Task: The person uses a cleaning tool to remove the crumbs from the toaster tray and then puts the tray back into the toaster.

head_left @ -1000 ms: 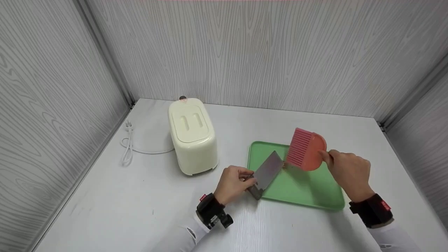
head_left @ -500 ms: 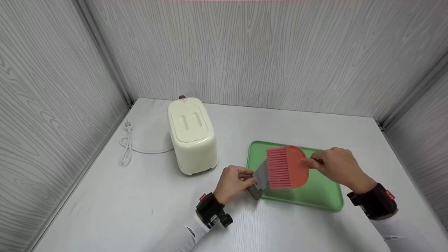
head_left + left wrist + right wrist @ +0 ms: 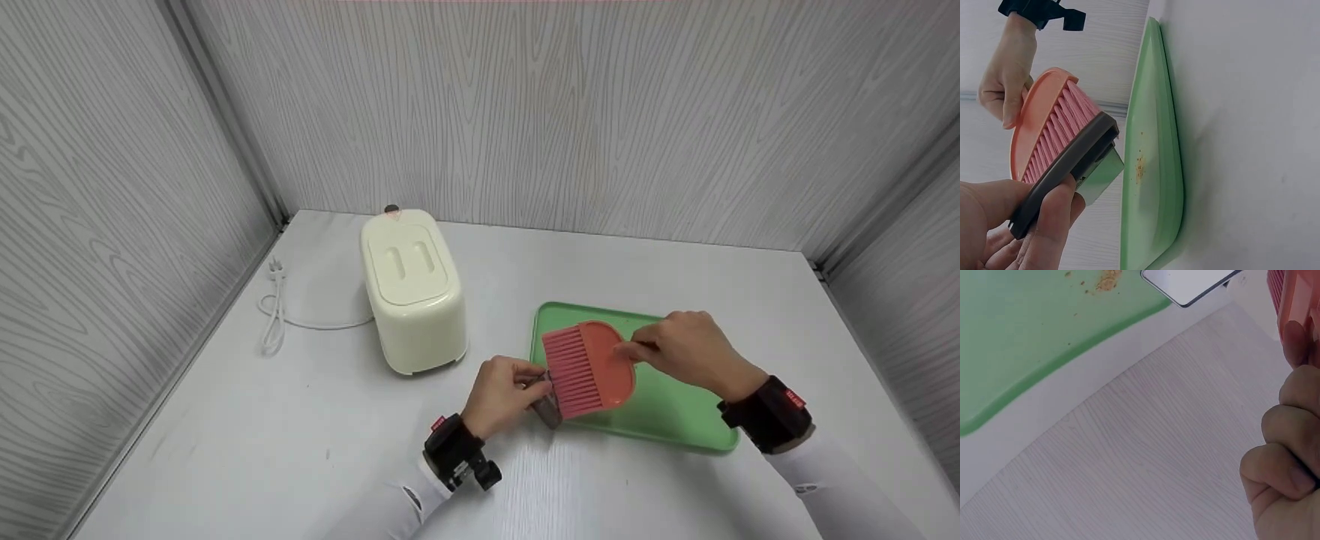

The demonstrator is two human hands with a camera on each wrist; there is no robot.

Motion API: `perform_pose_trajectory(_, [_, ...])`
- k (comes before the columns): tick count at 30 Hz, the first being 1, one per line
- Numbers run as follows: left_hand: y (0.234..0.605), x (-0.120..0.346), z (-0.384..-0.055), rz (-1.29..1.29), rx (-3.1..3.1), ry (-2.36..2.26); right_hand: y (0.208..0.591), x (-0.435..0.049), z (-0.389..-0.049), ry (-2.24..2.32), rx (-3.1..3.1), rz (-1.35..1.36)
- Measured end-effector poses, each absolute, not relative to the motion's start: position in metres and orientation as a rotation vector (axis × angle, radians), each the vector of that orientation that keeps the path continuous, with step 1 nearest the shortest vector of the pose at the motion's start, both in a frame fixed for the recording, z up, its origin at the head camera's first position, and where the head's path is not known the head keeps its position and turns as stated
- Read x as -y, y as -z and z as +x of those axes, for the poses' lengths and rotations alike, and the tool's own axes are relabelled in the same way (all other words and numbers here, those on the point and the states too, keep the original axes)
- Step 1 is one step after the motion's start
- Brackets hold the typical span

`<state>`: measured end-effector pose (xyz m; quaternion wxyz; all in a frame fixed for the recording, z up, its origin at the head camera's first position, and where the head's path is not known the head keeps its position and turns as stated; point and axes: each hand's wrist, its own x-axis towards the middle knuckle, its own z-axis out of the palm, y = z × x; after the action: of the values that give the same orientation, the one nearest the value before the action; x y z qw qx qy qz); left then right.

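Between the two hands lies the orange brush point(image 3: 610, 366), bristles pointing from the right hand point(image 3: 686, 349), which pinches its far end, toward the left hand point(image 3: 499, 395), whose curled fingers grip the dark-handled scraper point(image 3: 1075, 154). Bristle tips sit nearer the left hand; contact is unclear. Crumbs point(image 3: 1140, 169) lie below the brush, on the green tray point(image 3: 667, 420).

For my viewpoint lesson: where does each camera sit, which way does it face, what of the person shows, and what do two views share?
Head: head-worn, facing forward and down at the green tray and cream appliance; left hand, right hand and sleeves show.
Left wrist: on that wrist, facing scraper, brush and tray; both hands show.
Right wrist: on that wrist, facing the tray; only the right hand shows.
Both wrist views share the crumbs.
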<state>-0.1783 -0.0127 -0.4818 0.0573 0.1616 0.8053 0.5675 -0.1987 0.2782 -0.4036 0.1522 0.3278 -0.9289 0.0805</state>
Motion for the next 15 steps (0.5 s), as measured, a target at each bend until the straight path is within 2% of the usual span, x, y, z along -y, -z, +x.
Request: perform_pose_trajectory(15, [0.483, 0.011, -0.178, 0.453, -2.400, -1.745, 0.403, -0.292, -0.207, -0.091, 2.801, 0.782])
